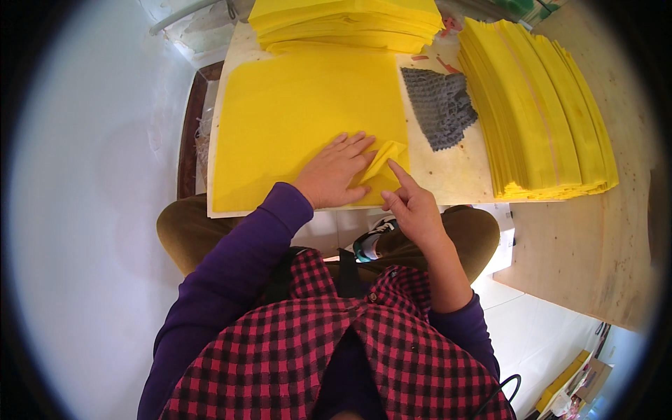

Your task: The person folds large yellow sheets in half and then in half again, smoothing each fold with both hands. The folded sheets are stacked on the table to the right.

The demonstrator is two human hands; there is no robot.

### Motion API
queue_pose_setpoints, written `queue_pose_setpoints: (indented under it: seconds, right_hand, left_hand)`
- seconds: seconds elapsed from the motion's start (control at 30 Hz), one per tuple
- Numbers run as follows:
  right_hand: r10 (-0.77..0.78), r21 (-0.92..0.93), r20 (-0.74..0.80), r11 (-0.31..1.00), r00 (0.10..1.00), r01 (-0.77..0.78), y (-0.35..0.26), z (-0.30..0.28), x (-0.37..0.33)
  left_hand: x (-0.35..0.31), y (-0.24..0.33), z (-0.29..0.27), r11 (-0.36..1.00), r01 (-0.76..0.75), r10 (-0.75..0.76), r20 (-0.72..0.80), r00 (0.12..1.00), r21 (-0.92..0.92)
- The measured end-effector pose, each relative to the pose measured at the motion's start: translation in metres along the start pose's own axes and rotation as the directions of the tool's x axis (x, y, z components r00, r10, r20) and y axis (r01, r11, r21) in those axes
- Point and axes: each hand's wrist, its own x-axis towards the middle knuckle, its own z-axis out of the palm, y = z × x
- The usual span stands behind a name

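A square yellow cloth [301, 105] lies spread over the near left part of the pale board. Its near right corner is turned up into a small creased fold [384, 155]. My left hand [333, 172] rests flat on the cloth just left of this fold, with the fingers stretched out. On the fold's right side, my right hand [416, 208] has its index finger extended to the edge of the fold. The thumb stands apart from that finger, and the other fingers are curled under and mostly hidden. Nothing shows between the finger and thumb.
One stack of folded yellow cloth [343, 24] stands at the board's far side, another stack [535, 112] at the right. A grey textured rag [442, 105] lies between the spread cloth and the right stack. The pale board [451, 178] ends just before my knees. A white wall rises at left.
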Motion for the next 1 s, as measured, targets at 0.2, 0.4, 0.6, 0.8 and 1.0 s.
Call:
queue_pose_setpoints:
  seconds: [0.2,0.4,0.6,0.8,1.0]
  right_hand:
    - [0.045,0.146,-0.208,0.989,0.977,-0.015,0.007,-0.018,0.000]
    - [0.045,0.146,-0.332,0.989,0.942,0.004,0.030,-0.035,-0.001]
    - [0.160,0.067,-0.346,0.987,0.925,-0.145,0.048,-0.054,0.000]
    - [-0.253,-0.412,-0.435,0.909,0.864,0.059,0.057,-0.069,0.055]
    - [-0.091,-0.379,-0.503,0.917,0.860,-0.124,0.065,-0.070,0.091]
  left_hand:
    - [0.000,-0.001,0.003,0.999,0.016,-0.017,-0.022,1.000,-0.051]
    - [0.000,-0.005,0.006,0.999,0.015,-0.016,-0.027,1.000,-0.040]
    - [0.000,-0.007,0.007,0.999,0.006,-0.007,-0.038,0.999,-0.034]
    - [-0.001,-0.009,0.007,0.997,0.017,-0.018,-0.014,1.000,-0.069]
    - [-0.001,-0.010,0.009,0.999,-0.006,0.003,-0.064,0.998,-0.040]
